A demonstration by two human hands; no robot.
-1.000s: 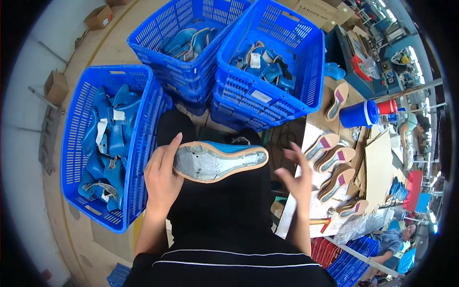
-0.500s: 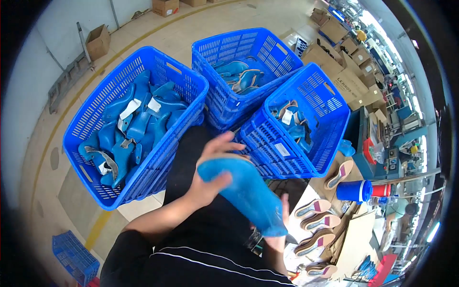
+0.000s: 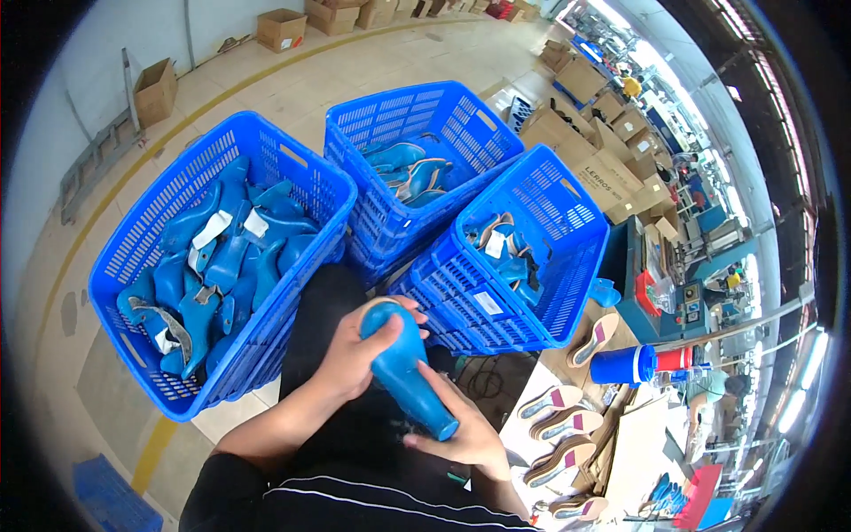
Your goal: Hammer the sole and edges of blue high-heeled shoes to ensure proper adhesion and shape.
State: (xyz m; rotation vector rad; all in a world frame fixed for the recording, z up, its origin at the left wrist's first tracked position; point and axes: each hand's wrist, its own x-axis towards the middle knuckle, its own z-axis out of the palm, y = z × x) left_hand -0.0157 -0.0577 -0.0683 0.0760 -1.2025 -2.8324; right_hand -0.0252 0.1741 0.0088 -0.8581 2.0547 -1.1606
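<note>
A glossy blue shoe last (image 3: 401,363) is held in front of my body, slanting from upper left to lower right. My left hand (image 3: 359,346) wraps round its wider upper end, thumb lying across the top. Lower down, my right hand (image 3: 461,421) grips the narrower end, fingers along one side and thumb underneath. A tan edge shows at the last's upper rim. Left of my hands, a blue crate (image 3: 199,403) is heaped with similar blue lasts (image 3: 232,263), some with white paper pieces. Two more crates beyond hold fewer lasts: a far one (image 3: 381,208) and a right one (image 3: 532,332).
On a bench at the right lie several shoe soles (image 3: 558,461), near a blue jug (image 3: 623,364) and a red one (image 3: 675,358). Cardboard boxes (image 3: 612,182) are stacked behind the right crate. Another blue crate (image 3: 111,496) sits on the floor at lower left.
The shoe last has turned more upright and shows a different side. My right hand has come up round its lower end. The whole view has shifted slightly.
</note>
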